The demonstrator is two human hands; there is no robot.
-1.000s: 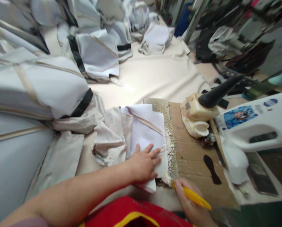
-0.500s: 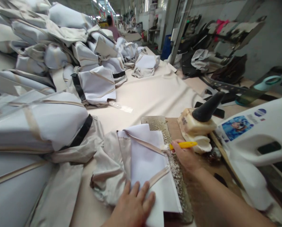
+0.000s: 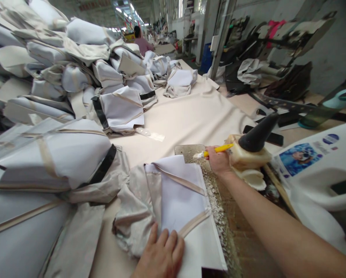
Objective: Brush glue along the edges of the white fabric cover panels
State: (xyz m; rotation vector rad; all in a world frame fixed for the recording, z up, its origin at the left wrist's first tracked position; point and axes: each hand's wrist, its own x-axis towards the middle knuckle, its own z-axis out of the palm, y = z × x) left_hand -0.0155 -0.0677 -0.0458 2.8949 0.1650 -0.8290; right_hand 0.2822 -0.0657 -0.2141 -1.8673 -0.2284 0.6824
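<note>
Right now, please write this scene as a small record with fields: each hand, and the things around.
left hand: spread flat on the white panel
right hand: holds the yellow brush
brush tip: at the far end of the crusted board; contact unclear
board: along the panel's right edge
black cone: tilted, on a cream block
jug: white, at right
pile: white and grey pieces, at left

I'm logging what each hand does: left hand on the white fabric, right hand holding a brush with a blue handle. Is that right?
Not quite: the head view shows the brush in the right hand has a yellow handle, not a blue one. The left hand is on the white fabric.
</note>
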